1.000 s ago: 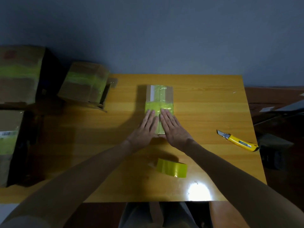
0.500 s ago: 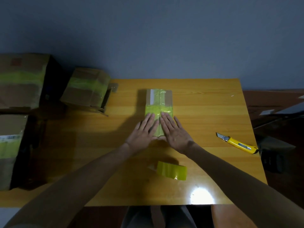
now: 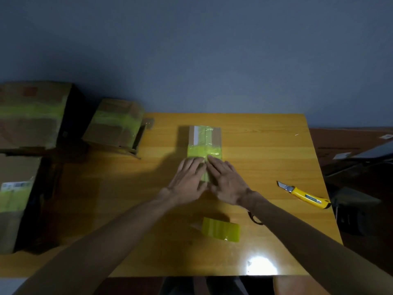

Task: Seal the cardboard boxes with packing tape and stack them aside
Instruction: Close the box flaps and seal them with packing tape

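A: Where are the hands?
B: Head view: left hand (image 3: 188, 179) and right hand (image 3: 227, 182) lie flat, fingers straight, side by side on the taped cardboard box (image 3: 205, 141), gripping nothing.
A: Around them?
B: Tape roll (image 3: 221, 229) just behind the wrists; utility knife (image 3: 304, 195) well right of the right hand.

A yellow utility knife (image 3: 304, 195) lies on the wooden table's (image 3: 265, 135) right side, beneath a blue-grey wall (image 3: 212, 50).
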